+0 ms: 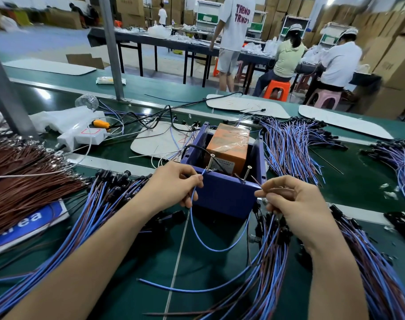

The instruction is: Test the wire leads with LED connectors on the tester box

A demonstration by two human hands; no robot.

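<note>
Left hand [176,183]: fingers [192,181] curled, thumb and forefinger pinching one blue wire [198,236]. The wire's upper end slants up to the left screw [211,161]; whether it touches, cannot tell. Below the pinch the wire hangs in a loop over the surface [220,269] and rises toward the right side of the tester box [222,195].

Right hand [294,199]: fingers [266,195] curled, tips pinching a thin brown lead [257,181] that points at the right screw [247,173], its tip just short of it.

Tester box: purple, open-topped, on the green surface between the two hands and just beyond them. An orange block [229,144] wrapped in clear film sits inside.

Counts:
- Screws upright on the box's near rim: 2.
- Wires held: 1 per hand.
- Bundles of blue-and-brown leads with black connectors: 4 in view. One lies under the left forearm [99,204], one under the right hand [273,250], one behind the box to the right [289,144] and one at the far right edge [402,162].
- Heap of brown wires [23,179]: 1, far left.
- White power strip [81,135]: 1, behind left.
- Loose blue wire [173,288] on the surface near the forearms: 1.
</note>
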